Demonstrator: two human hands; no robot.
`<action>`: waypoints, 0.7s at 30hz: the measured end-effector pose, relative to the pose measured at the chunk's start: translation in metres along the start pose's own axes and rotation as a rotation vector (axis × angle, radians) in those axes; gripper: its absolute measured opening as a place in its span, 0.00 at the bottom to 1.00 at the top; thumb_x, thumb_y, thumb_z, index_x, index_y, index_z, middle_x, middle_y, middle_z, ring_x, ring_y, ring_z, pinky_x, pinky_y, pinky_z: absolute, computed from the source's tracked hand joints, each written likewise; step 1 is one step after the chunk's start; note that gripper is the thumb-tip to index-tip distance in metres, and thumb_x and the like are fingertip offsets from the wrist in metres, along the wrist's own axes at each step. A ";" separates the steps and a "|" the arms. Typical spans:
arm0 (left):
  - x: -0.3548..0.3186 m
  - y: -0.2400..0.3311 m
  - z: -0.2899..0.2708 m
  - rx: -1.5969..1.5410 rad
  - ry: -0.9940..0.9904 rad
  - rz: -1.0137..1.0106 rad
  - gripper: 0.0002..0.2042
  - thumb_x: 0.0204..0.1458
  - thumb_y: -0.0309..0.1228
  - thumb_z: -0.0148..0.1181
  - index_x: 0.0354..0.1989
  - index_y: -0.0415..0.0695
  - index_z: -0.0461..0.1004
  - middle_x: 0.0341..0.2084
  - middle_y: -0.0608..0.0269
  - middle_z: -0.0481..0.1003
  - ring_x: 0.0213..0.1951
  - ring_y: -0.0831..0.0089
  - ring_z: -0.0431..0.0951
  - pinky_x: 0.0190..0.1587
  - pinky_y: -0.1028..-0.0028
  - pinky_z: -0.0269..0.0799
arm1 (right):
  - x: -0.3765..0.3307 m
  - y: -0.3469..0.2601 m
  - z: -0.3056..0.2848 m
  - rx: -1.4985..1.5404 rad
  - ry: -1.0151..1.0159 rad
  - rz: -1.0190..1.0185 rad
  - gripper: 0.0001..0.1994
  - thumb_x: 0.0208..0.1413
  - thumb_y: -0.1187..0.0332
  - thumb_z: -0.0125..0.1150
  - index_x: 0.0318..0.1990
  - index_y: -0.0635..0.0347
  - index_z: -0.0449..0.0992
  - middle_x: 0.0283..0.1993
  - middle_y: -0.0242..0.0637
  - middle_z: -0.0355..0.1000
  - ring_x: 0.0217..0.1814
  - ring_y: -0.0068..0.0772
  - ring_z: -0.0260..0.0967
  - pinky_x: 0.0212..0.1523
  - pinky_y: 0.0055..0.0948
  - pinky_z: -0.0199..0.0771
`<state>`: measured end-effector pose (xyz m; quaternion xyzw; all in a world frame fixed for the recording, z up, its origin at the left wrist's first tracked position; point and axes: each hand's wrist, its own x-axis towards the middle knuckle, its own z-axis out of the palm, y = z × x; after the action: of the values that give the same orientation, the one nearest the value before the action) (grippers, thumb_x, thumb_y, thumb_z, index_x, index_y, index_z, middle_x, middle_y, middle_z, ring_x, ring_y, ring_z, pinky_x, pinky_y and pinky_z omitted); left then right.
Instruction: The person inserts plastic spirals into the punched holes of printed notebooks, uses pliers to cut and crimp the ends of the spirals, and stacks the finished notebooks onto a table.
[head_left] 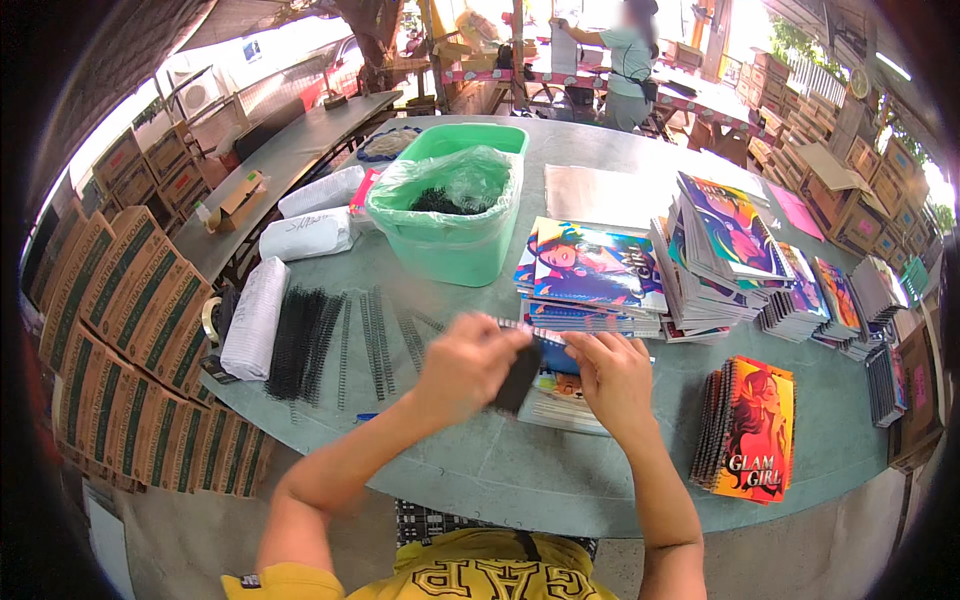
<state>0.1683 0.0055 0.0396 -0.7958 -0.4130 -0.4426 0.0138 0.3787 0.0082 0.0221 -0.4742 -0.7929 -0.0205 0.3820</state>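
Above the near middle of the table, my two hands are close together at the punched top edge of an unbound notebook with a dark blue cover (562, 357). My left hand (465, 362), slightly blurred, is closed in a pinch at that edge; what its fingertips grip is hidden. A flat black piece (518, 380) hangs just beside those fingers. My right hand (612, 372) pinches the notebook along its edge, with thumb and fingers pressed together. Beneath lies a small stack of pages with an animal picture (566, 405). Black binding wires (305, 335) are laid out on the left.
A green bin (445, 245) lined with plastic holds black wires. Colourful notebook stacks (590, 265) stand right of it; finished spiral notebooks (757, 430) lie near right. White wrapped rolls (255, 320) line the left edge, with cartons (150, 330) beyond. Another person (630, 70) stands far back.
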 end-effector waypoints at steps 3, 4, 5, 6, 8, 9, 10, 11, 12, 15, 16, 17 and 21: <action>0.010 -0.002 -0.001 -0.075 -0.103 0.007 0.14 0.41 0.21 0.63 0.39 0.45 0.77 0.32 0.60 0.72 0.33 0.67 0.73 0.34 0.72 0.70 | -0.001 0.004 -0.001 -0.026 0.001 0.015 0.10 0.45 0.73 0.58 0.37 0.50 0.76 0.25 0.28 0.70 0.30 0.33 0.67 0.33 0.32 0.60; 0.019 0.000 -0.006 -0.044 0.006 0.013 0.14 0.40 0.22 0.63 0.39 0.47 0.77 0.32 0.61 0.72 0.33 0.67 0.73 0.34 0.72 0.70 | 0.000 0.001 -0.002 -0.027 0.004 0.018 0.11 0.45 0.74 0.58 0.38 0.50 0.76 0.25 0.28 0.70 0.31 0.33 0.67 0.33 0.32 0.60; 0.026 0.002 -0.009 -0.012 0.115 0.019 0.15 0.40 0.22 0.64 0.39 0.48 0.77 0.31 0.61 0.71 0.33 0.67 0.73 0.33 0.72 0.71 | -0.001 -0.001 -0.002 -0.027 0.008 0.021 0.11 0.46 0.75 0.57 0.38 0.51 0.76 0.26 0.29 0.70 0.31 0.33 0.68 0.34 0.32 0.61; 0.029 0.003 -0.010 0.019 0.224 0.025 0.15 0.39 0.23 0.64 0.40 0.49 0.77 0.31 0.61 0.71 0.33 0.67 0.73 0.33 0.72 0.71 | -0.003 -0.001 0.000 -0.040 0.015 0.030 0.12 0.44 0.75 0.58 0.38 0.51 0.75 0.26 0.29 0.70 0.31 0.33 0.67 0.34 0.32 0.60; 0.008 -0.001 0.009 0.046 -0.143 0.046 0.14 0.40 0.24 0.64 0.39 0.48 0.77 0.30 0.63 0.72 0.32 0.68 0.73 0.32 0.72 0.71 | -0.003 -0.001 0.003 -0.074 0.027 0.014 0.13 0.41 0.74 0.59 0.38 0.50 0.74 0.27 0.29 0.70 0.31 0.33 0.67 0.35 0.32 0.60; 0.007 0.000 0.009 0.013 -0.192 0.060 0.13 0.41 0.25 0.64 0.38 0.49 0.77 0.29 0.63 0.72 0.31 0.67 0.74 0.32 0.71 0.71 | -0.001 -0.001 0.001 -0.070 0.014 0.003 0.13 0.43 0.75 0.58 0.39 0.51 0.74 0.27 0.29 0.70 0.32 0.33 0.67 0.35 0.32 0.61; 0.018 0.001 0.005 -0.010 -0.025 0.022 0.13 0.41 0.26 0.64 0.38 0.50 0.77 0.30 0.62 0.72 0.33 0.66 0.74 0.34 0.69 0.72 | -0.001 0.000 -0.002 -0.075 0.011 0.007 0.12 0.45 0.75 0.57 0.40 0.52 0.74 0.28 0.29 0.71 0.33 0.33 0.68 0.35 0.33 0.61; 0.033 0.006 -0.004 -0.033 0.133 -0.026 0.13 0.41 0.28 0.63 0.38 0.52 0.77 0.31 0.62 0.71 0.34 0.64 0.75 0.35 0.67 0.72 | -0.005 0.001 -0.004 -0.072 -0.001 0.017 0.12 0.47 0.76 0.56 0.41 0.52 0.74 0.28 0.29 0.71 0.34 0.34 0.68 0.35 0.33 0.61; 0.042 0.010 -0.007 -0.056 0.289 -0.077 0.13 0.41 0.29 0.62 0.39 0.53 0.77 0.31 0.61 0.71 0.36 0.63 0.75 0.36 0.65 0.73 | -0.009 0.001 -0.006 -0.079 -0.005 0.037 0.12 0.47 0.76 0.56 0.41 0.52 0.74 0.29 0.30 0.72 0.34 0.34 0.68 0.36 0.33 0.61; 0.018 0.007 0.017 0.018 -0.260 -0.022 0.13 0.39 0.26 0.66 0.36 0.48 0.77 0.32 0.61 0.73 0.35 0.64 0.76 0.36 0.69 0.72 | -0.009 -0.004 -0.010 -0.095 -0.022 0.049 0.11 0.48 0.75 0.56 0.41 0.53 0.74 0.30 0.32 0.73 0.35 0.34 0.69 0.38 0.32 0.63; 0.017 0.008 0.015 0.014 -0.509 0.034 0.13 0.40 0.26 0.65 0.37 0.47 0.76 0.33 0.60 0.72 0.35 0.64 0.75 0.36 0.69 0.72 | -0.010 -0.001 -0.017 -0.116 -0.020 0.078 0.11 0.48 0.75 0.57 0.40 0.54 0.74 0.31 0.33 0.74 0.35 0.33 0.70 0.39 0.30 0.64; 0.020 0.008 0.014 -0.031 -0.337 0.013 0.13 0.40 0.26 0.64 0.37 0.47 0.76 0.32 0.59 0.72 0.35 0.64 0.75 0.36 0.69 0.72 | -0.012 0.003 -0.024 -0.136 -0.018 0.107 0.10 0.48 0.75 0.58 0.40 0.55 0.75 0.32 0.35 0.74 0.35 0.31 0.71 0.39 0.28 0.65; 0.039 0.016 0.011 -0.144 0.053 -0.147 0.11 0.41 0.26 0.64 0.36 0.48 0.77 0.31 0.60 0.72 0.35 0.63 0.75 0.38 0.67 0.71 | -0.028 0.037 -0.040 0.560 -0.074 0.479 0.07 0.48 0.72 0.64 0.36 0.61 0.77 0.33 0.34 0.77 0.33 0.24 0.71 0.36 0.23 0.67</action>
<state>0.1971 0.0242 0.0669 -0.7504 -0.4370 -0.4917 -0.0652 0.4378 -0.0077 0.0210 -0.5238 -0.6478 0.3044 0.4619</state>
